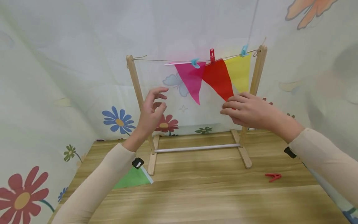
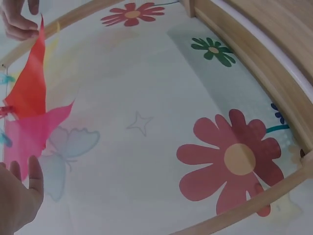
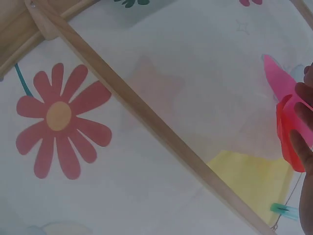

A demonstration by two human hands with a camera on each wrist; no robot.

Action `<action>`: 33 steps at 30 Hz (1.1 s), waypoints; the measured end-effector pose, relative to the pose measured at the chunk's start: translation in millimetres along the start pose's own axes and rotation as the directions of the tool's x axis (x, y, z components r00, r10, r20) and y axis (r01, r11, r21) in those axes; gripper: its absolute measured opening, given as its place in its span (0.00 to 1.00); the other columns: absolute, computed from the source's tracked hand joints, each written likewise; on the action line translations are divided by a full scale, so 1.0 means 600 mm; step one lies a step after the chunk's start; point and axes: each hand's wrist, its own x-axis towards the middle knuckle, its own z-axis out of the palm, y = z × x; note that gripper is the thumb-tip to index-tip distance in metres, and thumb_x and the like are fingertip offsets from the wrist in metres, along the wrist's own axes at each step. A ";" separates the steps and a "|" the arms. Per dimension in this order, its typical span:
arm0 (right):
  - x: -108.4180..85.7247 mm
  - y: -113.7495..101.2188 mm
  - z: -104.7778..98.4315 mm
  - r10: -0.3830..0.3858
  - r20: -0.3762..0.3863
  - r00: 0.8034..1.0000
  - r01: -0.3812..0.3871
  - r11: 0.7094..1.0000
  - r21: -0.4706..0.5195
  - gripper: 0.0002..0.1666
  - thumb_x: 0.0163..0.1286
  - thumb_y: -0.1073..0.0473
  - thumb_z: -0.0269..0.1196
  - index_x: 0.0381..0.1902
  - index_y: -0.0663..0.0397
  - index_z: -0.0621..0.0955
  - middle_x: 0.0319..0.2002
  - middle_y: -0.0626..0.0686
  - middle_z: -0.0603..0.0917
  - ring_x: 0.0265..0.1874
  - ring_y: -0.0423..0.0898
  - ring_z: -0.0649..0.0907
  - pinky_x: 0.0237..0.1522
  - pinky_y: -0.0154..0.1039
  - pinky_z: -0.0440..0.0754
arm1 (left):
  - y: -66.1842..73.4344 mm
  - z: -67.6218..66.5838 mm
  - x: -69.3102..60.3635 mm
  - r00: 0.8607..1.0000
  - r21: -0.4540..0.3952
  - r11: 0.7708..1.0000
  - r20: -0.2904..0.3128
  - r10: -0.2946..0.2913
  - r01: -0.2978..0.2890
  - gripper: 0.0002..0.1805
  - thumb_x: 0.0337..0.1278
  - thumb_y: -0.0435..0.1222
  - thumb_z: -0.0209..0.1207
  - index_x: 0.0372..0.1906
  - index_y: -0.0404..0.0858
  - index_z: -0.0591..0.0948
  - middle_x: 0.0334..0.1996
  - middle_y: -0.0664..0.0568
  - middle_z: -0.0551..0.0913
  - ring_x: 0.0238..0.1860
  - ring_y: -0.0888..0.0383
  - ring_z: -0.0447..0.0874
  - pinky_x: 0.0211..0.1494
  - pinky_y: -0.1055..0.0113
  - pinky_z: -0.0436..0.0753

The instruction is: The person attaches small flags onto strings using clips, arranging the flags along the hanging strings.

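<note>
A magenta pennant (image 1: pixel 191 77), a red pennant (image 1: pixel 219 77) and a yellow pennant (image 1: pixel 240 68) hang side by side from a string (image 1: pixel 159 60). Light-blue clips hold the magenta and yellow ones; a red clothespin (image 1: pixel 212 56) stands upright over the red one. My right hand (image 1: pixel 251 110) is at the red pennant's lower end, its fingers loosely bent and partly hiding the tip; the right wrist view shows fingers (image 3: pixel 299 142) against the red cloth. Left of the magenta pennant, my left hand (image 1: pixel 152 112) is raised with bent fingers, holding nothing.
The string runs between two posts of a wooden stand (image 1: pixel 258 71), joined low by a white rod (image 1: pixel 195 148). On the table (image 1: pixel 195 196) lie a green pennant (image 1: pixel 132 179), partly behind my left forearm, and a loose red clothespin (image 1: pixel 274 177) at the right. Flower-printed cloth stands behind.
</note>
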 end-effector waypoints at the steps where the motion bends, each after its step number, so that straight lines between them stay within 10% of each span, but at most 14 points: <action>1: -0.003 -0.001 0.002 0.003 -0.004 1.000 -0.003 1.000 0.007 0.29 0.50 0.65 0.75 0.53 0.57 0.82 0.47 0.56 0.87 0.48 0.56 0.84 0.48 0.51 0.82 | 0.000 0.001 -0.004 1.000 0.030 0.999 0.021 0.015 -0.016 0.24 0.67 0.25 0.50 0.66 0.37 0.74 0.63 0.49 0.75 0.56 0.49 0.75 0.54 0.61 0.80; 9: -0.022 -0.023 0.020 0.067 0.032 0.997 -0.068 0.997 0.043 0.30 0.49 0.64 0.78 0.53 0.55 0.83 0.47 0.55 0.87 0.48 0.55 0.84 0.49 0.51 0.83 | 0.002 0.010 -0.042 0.961 0.238 0.946 0.217 0.170 -0.221 0.27 0.70 0.40 0.49 0.70 0.39 0.73 0.68 0.48 0.73 0.62 0.48 0.72 0.58 0.54 0.76; 15: -0.036 -0.045 0.034 0.136 0.136 0.981 -0.148 0.986 0.080 0.30 0.55 0.58 0.78 0.57 0.53 0.83 0.52 0.54 0.86 0.53 0.55 0.83 0.54 0.52 0.83 | 0.006 0.014 -0.067 0.916 0.400 0.843 0.325 0.236 -0.359 0.28 0.75 0.47 0.42 0.72 0.40 0.73 0.69 0.48 0.73 0.66 0.47 0.71 0.63 0.49 0.74; 28: -0.078 -0.100 0.077 0.249 0.354 0.901 -0.324 0.931 0.169 0.38 0.70 0.42 0.66 0.71 0.55 0.74 0.67 0.56 0.78 0.66 0.58 0.75 0.66 0.58 0.73 | -0.013 0.008 -0.135 0.803 0.578 0.613 0.573 0.165 -0.538 0.30 0.81 0.50 0.30 0.76 0.48 0.69 0.74 0.47 0.67 0.68 0.42 0.68 0.68 0.42 0.68; 33: -0.101 -0.123 0.099 0.248 0.390 0.887 -0.340 0.922 0.187 0.38 0.74 0.37 0.60 0.72 0.54 0.73 0.69 0.55 0.76 0.67 0.57 0.75 0.67 0.57 0.73 | -0.026 -0.002 -0.155 0.786 0.606 0.558 0.600 0.148 -0.567 0.30 0.81 0.51 0.30 0.77 0.51 0.68 0.74 0.48 0.68 0.68 0.42 0.67 0.70 0.42 0.66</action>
